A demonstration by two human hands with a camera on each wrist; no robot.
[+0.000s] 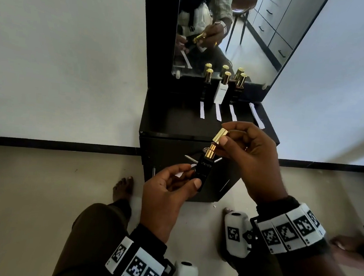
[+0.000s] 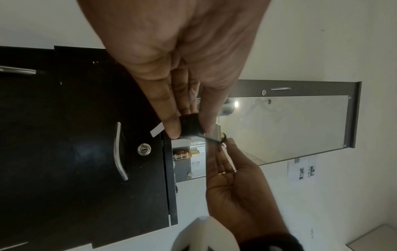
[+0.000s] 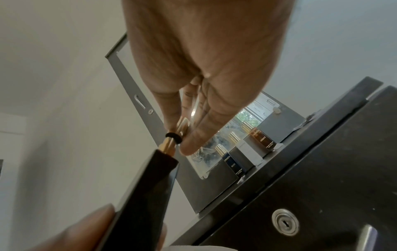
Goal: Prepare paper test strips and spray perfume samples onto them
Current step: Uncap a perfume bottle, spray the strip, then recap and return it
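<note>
My left hand [image 1: 172, 187] grips a black perfume bottle [image 1: 203, 172] together with a white paper strip [image 1: 181, 172], in front of the black cabinet. The bottle's gold spray nozzle [image 1: 210, 151] is bare. My right hand [image 1: 249, 152] pinches the gold cap [image 1: 220, 135] just above the nozzle, lifted clear of it. In the right wrist view the black bottle [image 3: 146, 191] points up at the cap [image 3: 182, 125] between thumb and fingers. The left wrist view shows the bottle's base [image 2: 190, 126] and the strip [image 2: 156, 131] between my fingers.
Three capped bottles stand at the back of the cabinet top [image 1: 178, 120] under a mirror [image 1: 228, 32]: a dark one [image 1: 205, 86], a white one [image 1: 222, 89], a brown one [image 1: 237, 88]. Several paper strips [image 1: 202, 110] lie before them. Bare feet rest on the floor below.
</note>
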